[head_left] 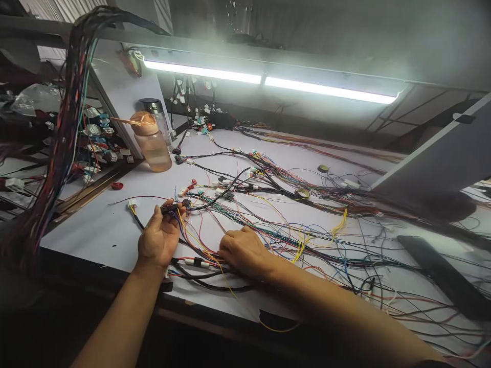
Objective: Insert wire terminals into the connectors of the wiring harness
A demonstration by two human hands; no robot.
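Note:
My left hand has its thumb and fingers closed on a black connector, palm turned up. Purple, red and yellow wires run from that connector down toward my right hand. My right hand is curled over the wires with its knuckles up; its fingertips are hidden beneath it. Just below, white connectors with a black band and a black sleeved cable lie near the table's front edge. A white plug rests left of my left hand.
Wire harnesses spread across the white table. A peach-lidded bottle and a darker-capped bottle stand at the back left. A thick wire bundle hangs at left. Tape rolls and a dark flat slab lie rightward.

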